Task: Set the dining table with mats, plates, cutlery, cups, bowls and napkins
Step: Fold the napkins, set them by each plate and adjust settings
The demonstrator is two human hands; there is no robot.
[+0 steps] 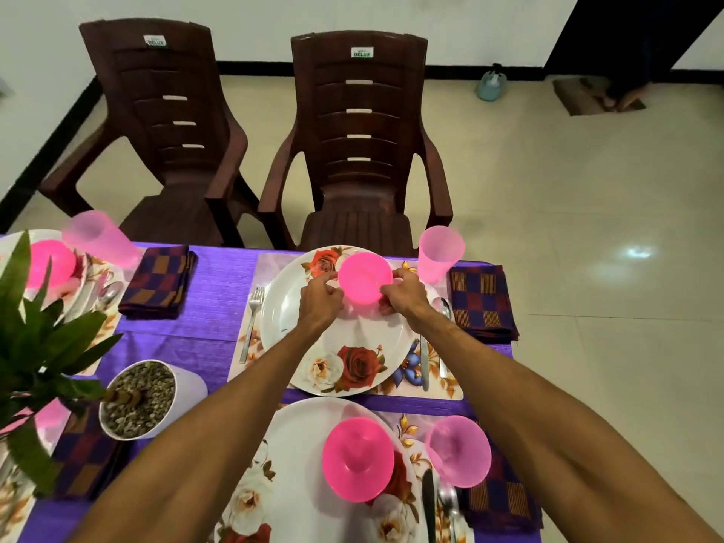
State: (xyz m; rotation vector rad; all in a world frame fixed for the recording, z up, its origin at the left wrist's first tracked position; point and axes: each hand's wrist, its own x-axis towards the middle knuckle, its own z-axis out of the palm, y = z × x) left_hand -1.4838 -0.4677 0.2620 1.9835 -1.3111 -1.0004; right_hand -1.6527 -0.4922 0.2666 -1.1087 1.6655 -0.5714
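A pink bowl [364, 277] sits on the far floral plate [297, 319], which lies on a flowered mat [270, 264]. My left hand [319, 297] pinches the bowl's left rim and my right hand [403, 293] pinches its right rim. A fork [250, 323] lies left of that plate, a knife [424, 358] and spoon [444, 307] right of it. A pink cup [438, 252] and a checked napkin [482, 303] stand further right.
The near place has a plate [297, 444], pink bowl [358, 458], pink cup [458, 450] and napkin [501, 503]. A potted plant [137, 397] stands at the left, with a second far setting [51, 260] beyond it. Two brown chairs [360, 150] face the table's far edge.
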